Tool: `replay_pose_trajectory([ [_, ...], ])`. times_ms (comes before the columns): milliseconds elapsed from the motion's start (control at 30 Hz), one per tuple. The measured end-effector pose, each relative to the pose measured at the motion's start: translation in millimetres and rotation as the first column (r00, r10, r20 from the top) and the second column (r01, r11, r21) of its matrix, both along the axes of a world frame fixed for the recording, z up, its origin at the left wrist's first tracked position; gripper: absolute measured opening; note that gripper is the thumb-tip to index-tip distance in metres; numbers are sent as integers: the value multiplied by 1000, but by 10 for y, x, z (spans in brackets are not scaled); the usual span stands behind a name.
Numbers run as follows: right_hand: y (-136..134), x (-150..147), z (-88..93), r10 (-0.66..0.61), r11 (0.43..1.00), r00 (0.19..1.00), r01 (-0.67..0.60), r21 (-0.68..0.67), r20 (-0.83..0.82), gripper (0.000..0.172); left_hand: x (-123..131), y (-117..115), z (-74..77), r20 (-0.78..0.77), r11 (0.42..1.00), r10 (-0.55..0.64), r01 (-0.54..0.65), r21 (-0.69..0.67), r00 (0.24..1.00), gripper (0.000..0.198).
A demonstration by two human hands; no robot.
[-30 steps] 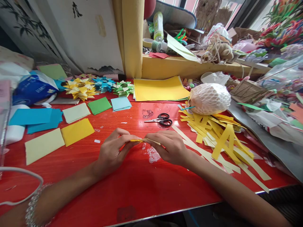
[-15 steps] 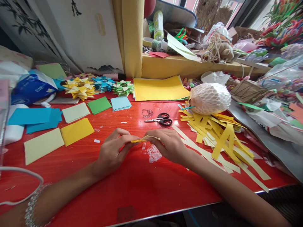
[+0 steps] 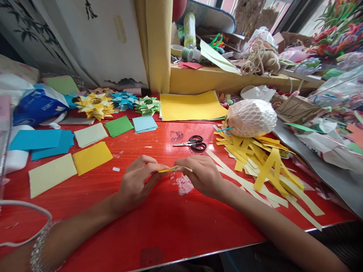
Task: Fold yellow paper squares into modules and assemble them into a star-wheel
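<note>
Between my two hands is a small folded piece of yellow and cream paper (image 3: 184, 167), seen nearly edge-on above the red table (image 3: 159, 230). My left hand (image 3: 138, 175) pinches its yellow end between thumb and fingers. At the cream end, my right hand (image 3: 202, 173) is closed on the same paper, its fingertips partly hidden. Just beyond my hands lie black-handled scissors (image 3: 195, 143), blades pointing left. Yellow and cream paper strips (image 3: 263, 166) are heaped to the right of my right hand.
Stacks of cut paper, among them a yellow one (image 3: 92, 158) and a green one (image 3: 119, 125), lie to the left. Folded paper stars (image 3: 95, 105) and large yellow sheets (image 3: 194, 105) line the back. A net-wrapped white bundle (image 3: 252, 118) sits behind the strips.
My fingers have shifted slightly on the folded paper, and my left fingertips have come closer to my right ones. Everything else on the table stays put.
</note>
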State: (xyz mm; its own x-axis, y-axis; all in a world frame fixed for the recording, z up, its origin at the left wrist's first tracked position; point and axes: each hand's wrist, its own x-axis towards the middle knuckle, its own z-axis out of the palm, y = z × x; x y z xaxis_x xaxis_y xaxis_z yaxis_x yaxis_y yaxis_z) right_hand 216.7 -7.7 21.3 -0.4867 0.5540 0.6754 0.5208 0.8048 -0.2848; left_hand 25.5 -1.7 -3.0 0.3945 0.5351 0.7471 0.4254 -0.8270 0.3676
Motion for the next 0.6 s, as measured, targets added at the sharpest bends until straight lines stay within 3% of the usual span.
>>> replay_pose_trajectory([
  [200,20,-9,-1,19,1000,1000,-19,-21,-8,21,-19,-1,-11,-33,1000,-23,23,-1,999,11],
  [333,3,-20,47,28,985,997,-41,-165,-76,15,-20,11,-31,-28,1000,-2,2,-5,1000,10],
  [467,-12,-28,112,27,897,983,-104,-431,-181,13,-24,13,-41,-34,1000,1,-2,-22,999,8],
  [600,-17,-33,143,15,817,975,-140,-559,-223,17,-26,11,-35,-40,1000,-21,20,-15,999,10],
])
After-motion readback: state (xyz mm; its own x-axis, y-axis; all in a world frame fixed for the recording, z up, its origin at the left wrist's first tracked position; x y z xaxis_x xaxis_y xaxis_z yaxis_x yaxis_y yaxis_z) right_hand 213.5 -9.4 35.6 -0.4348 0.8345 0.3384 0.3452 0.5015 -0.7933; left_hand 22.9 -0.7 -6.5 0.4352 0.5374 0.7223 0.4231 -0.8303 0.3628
